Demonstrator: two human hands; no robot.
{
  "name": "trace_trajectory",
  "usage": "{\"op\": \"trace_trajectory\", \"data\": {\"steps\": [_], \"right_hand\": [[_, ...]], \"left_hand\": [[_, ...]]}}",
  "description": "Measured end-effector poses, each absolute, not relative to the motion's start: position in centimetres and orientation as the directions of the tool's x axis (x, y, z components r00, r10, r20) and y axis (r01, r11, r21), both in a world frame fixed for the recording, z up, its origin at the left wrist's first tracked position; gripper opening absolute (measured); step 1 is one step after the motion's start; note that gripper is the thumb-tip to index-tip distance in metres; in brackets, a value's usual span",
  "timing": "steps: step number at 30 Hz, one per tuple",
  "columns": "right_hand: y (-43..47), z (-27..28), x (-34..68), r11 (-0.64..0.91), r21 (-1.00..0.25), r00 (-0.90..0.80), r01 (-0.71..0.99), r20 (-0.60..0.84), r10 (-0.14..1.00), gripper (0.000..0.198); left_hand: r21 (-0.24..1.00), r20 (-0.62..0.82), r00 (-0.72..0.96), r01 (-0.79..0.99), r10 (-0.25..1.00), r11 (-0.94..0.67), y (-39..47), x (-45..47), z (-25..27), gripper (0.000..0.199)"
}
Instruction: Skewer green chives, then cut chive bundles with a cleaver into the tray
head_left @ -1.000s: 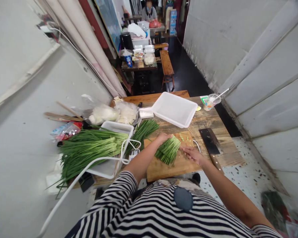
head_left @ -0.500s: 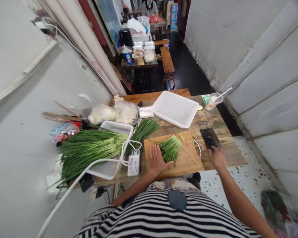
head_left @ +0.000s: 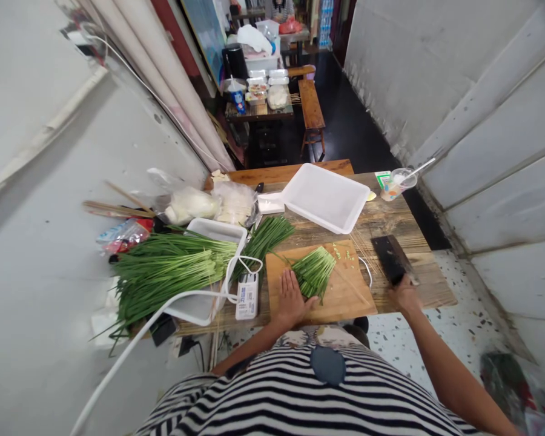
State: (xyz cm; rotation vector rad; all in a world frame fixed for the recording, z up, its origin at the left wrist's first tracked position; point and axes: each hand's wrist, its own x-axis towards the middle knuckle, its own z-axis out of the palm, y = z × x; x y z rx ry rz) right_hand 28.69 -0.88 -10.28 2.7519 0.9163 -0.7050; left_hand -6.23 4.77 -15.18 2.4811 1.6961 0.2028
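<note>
My left hand (head_left: 292,301) lies flat on the wooden cutting board (head_left: 345,289), fingers stretched out and thumb spread. It rests against the leafy end of a cut bunch of garlic chives (head_left: 315,270), whose pale stems point up and right. A dark-bladed cleaver (head_left: 389,259) lies on the table right of the board. My right hand (head_left: 406,295) is closed at its near end, where the handle is hidden by the fingers. Small cut bits (head_left: 337,251) are scattered at the board's far right corner.
Long chives (head_left: 172,266) overflow a white tray (head_left: 200,315) on the left. A white power strip (head_left: 247,297) with its cable stands beside the board. Behind are a white plastic tray (head_left: 326,197), bagged vegetables (head_left: 234,203) and a cup (head_left: 396,183). Skewers (head_left: 362,247) lie near the cleaver.
My right hand has drawn back slightly from the blade toward the cleaver's near end. The cleaver, my left hand and the chives stay in place; the view has shifted a little.
</note>
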Motion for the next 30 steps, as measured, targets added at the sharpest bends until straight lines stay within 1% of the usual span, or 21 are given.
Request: {"op": "trace_trajectory", "data": {"steps": [3,5,6,8,9,11,13,15,17,19,21,24,27,30], "right_hand": [[-1.8,-8.6,28.0,-0.826,-0.05,0.778,0.561,-0.31,0.547,0.068],[-2.7,-7.0,27.0,-0.807,-0.115,0.784,0.579,-0.192,0.59,0.06],[-3.2,-6.2,26.2,-0.782,-0.145,0.768,0.606,-0.148,0.623,0.054],[-4.2,-4.5,23.8,-0.673,-0.202,0.664,0.711,-0.12,0.738,0.044],[-4.6,-3.6,22.3,-0.591,-0.226,0.576,0.774,-0.135,0.806,0.041],[-4.8,-2.2,18.8,-0.381,-0.273,0.335,0.883,-0.2,0.921,0.036],[-4.4,-1.2,15.6,-0.205,-0.287,0.121,0.936,-0.284,0.951,0.031],[-3.5,-1.0,13.2,-0.106,-0.25,0.006,0.962,-0.372,0.928,0.03],[-2.5,-1.2,11.9,-0.066,-0.206,-0.031,0.976,-0.438,0.899,0.029],[-1.8,-1.7,11.6,-0.067,-0.177,-0.027,0.982,-0.479,0.877,0.029],[-1.4,-2.0,11.6,-0.077,-0.169,-0.02,0.983,-0.507,0.862,0.028],[-1.2,-2.1,11.7,-0.082,-0.176,-0.025,0.981,-0.533,0.846,0.029],[-1.0,-2.0,11.6,-0.081,-0.182,-0.033,0.98,-0.547,0.837,0.029],[-0.7,-1.9,11.6,-0.063,-0.177,-0.045,0.982,-0.547,0.836,0.03]], "left_hand": [[0.202,0.046,0.358,0.911,0.932,-0.36,4.7,-6.5,-15.3,0.107],[0.205,0.053,0.361,0.909,0.931,-0.364,4.7,-6.7,-15.2,0.106],[0.204,0.056,0.367,0.906,0.929,-0.37,4.6,-6.7,-15.2,0.105],[0.198,0.056,0.377,0.903,0.924,-0.381,4.4,-6.7,-15.0,0.106],[0.194,0.055,0.38,0.903,0.923,-0.383,4.3,-6.7,-14.9,0.107],[0.187,0.055,0.37,0.909,0.927,-0.373,4.0,-6.6,-14.9,0.107],[0.184,0.066,0.356,0.914,0.932,-0.362,3.8,-6.5,-14.9,0.102],[0.182,0.086,0.362,0.91,0.928,-0.372,3.6,-6.6,-14.9,0.098],[0.181,0.098,0.387,0.899,0.917,-0.399,3.5,-6.7,-15.0,0.095],[0.182,0.103,0.402,0.892,0.91,-0.414,3.4,-6.8,-15.2,0.094],[0.185,0.112,0.401,0.89,0.909,-0.416,3.4,-6.9,-15.4,0.097],[0.177,0.145,0.414,0.883,0.899,-0.435,3.4,-6.9,-15.7,0.104],[0.162,0.174,0.428,0.876,0.887,-0.455,3.5,-7.0,-15.7,0.104],[0.164,0.173,0.412,0.883,0.894,-0.439,3.6,-6.9,-15.6,0.104]]}}
